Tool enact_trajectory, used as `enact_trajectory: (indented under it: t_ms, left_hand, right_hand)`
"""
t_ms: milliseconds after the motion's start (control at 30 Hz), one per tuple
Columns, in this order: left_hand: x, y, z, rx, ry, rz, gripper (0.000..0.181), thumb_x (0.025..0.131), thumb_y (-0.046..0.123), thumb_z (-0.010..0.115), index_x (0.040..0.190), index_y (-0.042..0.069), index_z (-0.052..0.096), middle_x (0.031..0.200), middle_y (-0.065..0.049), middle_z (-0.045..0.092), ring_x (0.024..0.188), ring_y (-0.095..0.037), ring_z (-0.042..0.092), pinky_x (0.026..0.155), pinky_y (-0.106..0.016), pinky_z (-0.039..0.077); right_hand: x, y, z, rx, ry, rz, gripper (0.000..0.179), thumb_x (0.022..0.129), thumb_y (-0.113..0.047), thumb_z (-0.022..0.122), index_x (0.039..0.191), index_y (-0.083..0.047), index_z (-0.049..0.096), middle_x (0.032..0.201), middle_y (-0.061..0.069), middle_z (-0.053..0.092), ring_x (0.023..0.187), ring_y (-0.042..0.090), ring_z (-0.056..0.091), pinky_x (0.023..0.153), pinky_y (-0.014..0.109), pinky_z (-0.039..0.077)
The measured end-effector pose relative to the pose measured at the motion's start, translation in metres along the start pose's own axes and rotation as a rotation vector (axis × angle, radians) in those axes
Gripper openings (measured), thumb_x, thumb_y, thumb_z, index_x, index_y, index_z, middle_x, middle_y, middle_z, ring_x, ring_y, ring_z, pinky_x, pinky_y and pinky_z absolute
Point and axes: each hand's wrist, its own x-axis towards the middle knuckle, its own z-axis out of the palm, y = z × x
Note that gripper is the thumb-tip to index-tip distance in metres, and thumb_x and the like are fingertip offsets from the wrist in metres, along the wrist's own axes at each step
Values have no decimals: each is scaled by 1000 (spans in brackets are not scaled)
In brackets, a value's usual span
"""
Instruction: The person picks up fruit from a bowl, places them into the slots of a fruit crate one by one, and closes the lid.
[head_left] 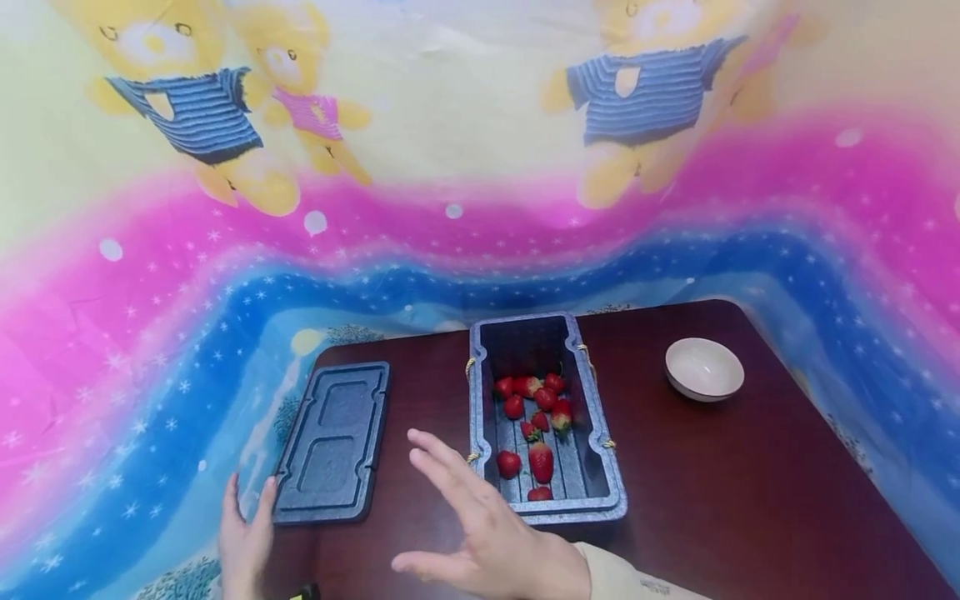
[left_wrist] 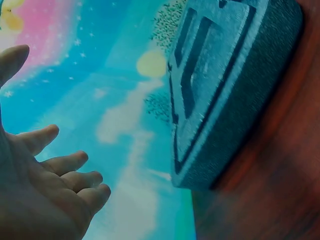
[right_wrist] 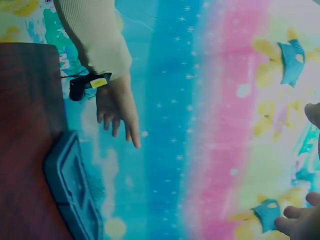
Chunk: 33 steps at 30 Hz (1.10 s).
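Observation:
A grey foam lid (head_left: pixel 330 446) with two recessed panels lies at the left of the table. My left hand (head_left: pixel 246 533) is just off its near left corner, fingers extended and holding nothing; in the left wrist view a gap parts the hand (left_wrist: pixel 50 185) from the lid (left_wrist: pixel 240 95). My right hand (head_left: pixel 495 533) hovers before the near left part of a grey foam box (head_left: pixel 611 492), thumb and fingers spread apart, nothing between them. Inside the box, several red strawberries (head_left: pixel 541 462) lie scattered over the ribbed floor.
A white bowl (head_left: pixel 703 369) stands at the right of the dark brown table (head_left: pixel 712 483). Yellow rope loops (head_left: pixel 609 444) stick out from the box's sides. Behind the table hangs a cloth (head_left: pixel 450 225) printed with bears. A black strap (right_wrist: pixel 87 86) circles the left wrist.

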Motion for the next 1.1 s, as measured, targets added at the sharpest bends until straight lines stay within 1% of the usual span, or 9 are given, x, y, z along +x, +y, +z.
enact_trajectory:
  t_ms: [133,233,367,467,567,667,800,967,1100]
  left_hand:
    - [2,-9,1,-39,42,-28,96,96,71,40,164,14,2,166,-25,1,149,-52,7,114,-71,14]
    - [7,-12,1,-71,78,-25,92,97,68,41,164,15,6,167,-24,5,149,-50,8,115,-70,13]
    - [15,-18,2,-73,97,-26,91,98,67,41,164,14,8,167,-22,5,150,-49,8,116,-68,13]
    - [20,-24,3,-49,99,-31,91,98,66,41,164,12,7,167,-22,4,150,-48,7,117,-67,13]
    - [25,-30,2,-32,97,-27,91,99,66,41,163,11,8,167,-23,6,150,-48,9,117,-66,14]
    - [30,-35,2,-54,84,-21,93,98,66,43,163,10,9,166,-24,7,150,-48,10,117,-64,16]
    - [37,-42,4,-74,60,-33,93,97,66,45,163,9,12,165,-25,10,150,-47,13,116,-64,20]
    - [47,-51,10,-66,48,-37,91,98,65,45,162,8,17,165,-25,16,149,-47,18,115,-63,24]
    - [53,-59,16,-94,53,-26,88,99,63,46,162,8,18,163,-26,19,149,-46,21,115,-61,26]
  right_hand:
    - [-7,5,17,-16,1,81,91,88,-34,81,151,8,30,157,26,33,142,37,40,110,46,43]
    - [-10,10,29,-33,-7,139,90,88,-34,80,152,6,30,159,22,32,143,34,41,111,45,42]
    - [-13,14,45,-62,-46,212,93,86,-35,82,154,2,29,162,17,29,144,30,39,112,41,41]
    - [-15,13,57,-86,-83,261,96,85,-37,83,156,-3,28,163,13,27,146,26,37,112,39,41]
    - [-17,11,69,-90,-101,300,97,85,-36,83,157,-5,26,164,12,26,147,26,35,112,40,41]
    - [-20,13,83,-106,-116,339,96,86,-36,81,158,-6,25,164,12,26,147,27,35,111,42,42]
    - [-30,25,105,-137,-131,427,95,88,-39,79,159,-7,24,163,12,27,146,28,36,111,43,43]
    - [-44,44,126,-166,-119,590,94,88,-43,78,159,-11,26,162,11,29,143,28,40,108,44,45]
    - [-51,56,135,-147,-107,715,93,87,-44,79,159,-15,27,163,10,28,143,29,40,110,45,43]
